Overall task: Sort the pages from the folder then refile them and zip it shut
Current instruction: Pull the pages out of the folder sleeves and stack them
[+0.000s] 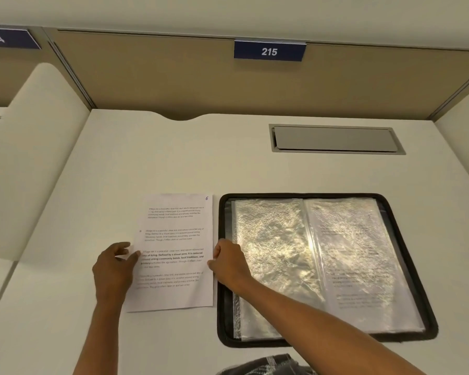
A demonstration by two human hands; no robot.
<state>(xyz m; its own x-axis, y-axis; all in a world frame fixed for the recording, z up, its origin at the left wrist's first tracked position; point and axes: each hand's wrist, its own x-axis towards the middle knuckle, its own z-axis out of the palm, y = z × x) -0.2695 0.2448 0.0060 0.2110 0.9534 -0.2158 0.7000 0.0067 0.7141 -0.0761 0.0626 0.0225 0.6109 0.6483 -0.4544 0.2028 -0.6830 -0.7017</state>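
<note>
Head view: one page [173, 250] lies flat on the white tabletop [173, 158], just left of the folder [406, 255] & not quite touching it. Pg has a handwritten "6" in the top-right corner & 4 blocks of print, the 3rd partly bold.

Left hand [114, 269] is at the pg's left edge, approx mid-height. Its grip is narrow, fingertips curled onto the edge & holding the sheet. Right hand [228, 262] is at the right edge, same height. Its grip is also closed on the paper, fingers curled round the edge. Right forearm crosses the folder's lower-left corner.

Folder lies open flat w/ a black zip border all round, unzipped. Inside are clear plastic sleeves [271, 255], shiny & crinkled w/ glare. Right-hand sleeve shows faint print from a sheet inside; can't tell for the left one.

Farther back, a grey flap [336, 139] is set into the tabletop. Behind it is a tan partition w/ a blue "215" sign [269, 51]; a "214" sign [0, 38] is at far left. Dark patterned fabric [266, 366] shows at the bottom edge.
</note>
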